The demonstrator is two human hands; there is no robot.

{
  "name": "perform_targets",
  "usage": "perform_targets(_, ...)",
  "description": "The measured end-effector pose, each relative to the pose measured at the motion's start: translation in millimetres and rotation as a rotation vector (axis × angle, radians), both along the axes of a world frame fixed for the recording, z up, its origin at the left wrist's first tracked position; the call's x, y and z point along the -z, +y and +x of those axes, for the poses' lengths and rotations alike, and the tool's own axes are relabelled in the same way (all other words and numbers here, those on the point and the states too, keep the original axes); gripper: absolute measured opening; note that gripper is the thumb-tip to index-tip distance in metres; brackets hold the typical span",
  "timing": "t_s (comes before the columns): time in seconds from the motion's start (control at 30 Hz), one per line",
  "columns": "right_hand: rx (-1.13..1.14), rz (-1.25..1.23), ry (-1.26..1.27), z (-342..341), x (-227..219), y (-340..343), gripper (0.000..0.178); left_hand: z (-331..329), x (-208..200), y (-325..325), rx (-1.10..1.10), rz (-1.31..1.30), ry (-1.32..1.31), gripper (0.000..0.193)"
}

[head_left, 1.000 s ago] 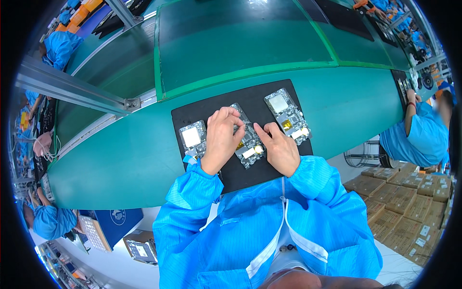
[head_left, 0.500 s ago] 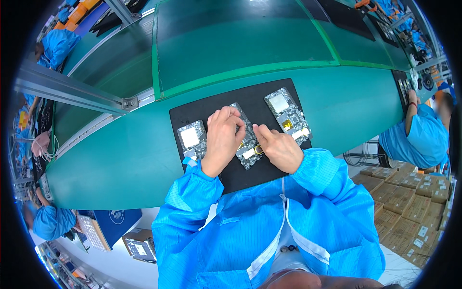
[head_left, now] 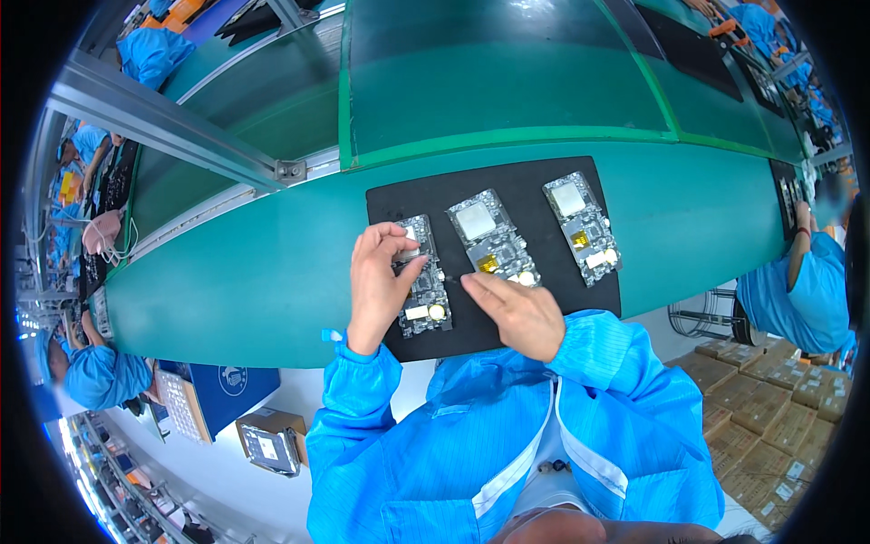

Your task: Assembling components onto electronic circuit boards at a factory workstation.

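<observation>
Three circuit boards lie side by side on a black mat point(head_left: 535, 195): a left board point(head_left: 435, 286), a middle board point(head_left: 503, 243) and a right board point(head_left: 568, 201). Each carries a pale square plate and small bright parts. Above the left board's side curves my left hand point(head_left: 376, 286), thumb and index apart with nothing visible between them, covering part of the board. My right hand point(head_left: 526, 317) is by the lower end of the middle board, pointing left toward the left board. Its fingers are pressed together at the tips; anything between them is too small to see.
The mat rests on a green bench point(head_left: 245, 290). Behind stands a green-edged panel point(head_left: 507, 82), with a metal frame post point(head_left: 172, 118) at left. Co-workers sit at both sides, one at right point(head_left: 797, 299). Stacked cartons point(head_left: 770, 399) fill the floor at lower right.
Both hands have moved left, from the middle board to the left one, uncovering the middle board. The left thumb and index stand apart over the left board. The whole view has shifted.
</observation>
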State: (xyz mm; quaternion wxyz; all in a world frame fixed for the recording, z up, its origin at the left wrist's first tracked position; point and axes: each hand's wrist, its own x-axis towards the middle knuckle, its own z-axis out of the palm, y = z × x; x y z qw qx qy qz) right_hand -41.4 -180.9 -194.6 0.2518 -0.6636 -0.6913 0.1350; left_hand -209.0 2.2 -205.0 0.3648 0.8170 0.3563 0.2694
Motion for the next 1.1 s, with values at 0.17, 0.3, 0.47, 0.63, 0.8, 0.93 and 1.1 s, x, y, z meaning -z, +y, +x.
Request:
perform_targets(0.17, 0.184, 0.004, -0.115, 11, -10, 1, 0.06, 3, 11, -2, 0.021, 0.17, 0.033, 0.013)
perform_targets(0.3, -0.096, 0.082, -0.111, 0, -11, -3, 0.061, 15, 15, -13, -0.018, 0.195, 0.013, 0.01)
perform_targets(0.47, -0.154, 0.02, -0.105, -8, -10, 2, 0.056, 12, 11, -2, 0.088, 0.197, 0.02, 0.01)
perform_targets(0.63, -0.378, -0.036, -0.023, -25, -11, -3, 0.051, 7, 7, 8, 0.173, 0.165, 0.004, 0.011)
perform_targets(0.8, -0.108, -0.016, -0.195, -8, -18, -7, 0.047, 6, 12, 5, 0.069, 0.184, 0.018, 0.011)
perform_targets(0.93, -0.016, -0.065, -0.152, 14, -30, -7, 0.05, 6, 13, 6, 0.054, 0.283, 0.029, 0.011)
perform_targets(1.1, 0.072, 0.018, 0.028, 10, -24, 9, 0.056, 11, 15, 7, 0.082, 0.237, 0.0, 0.01)
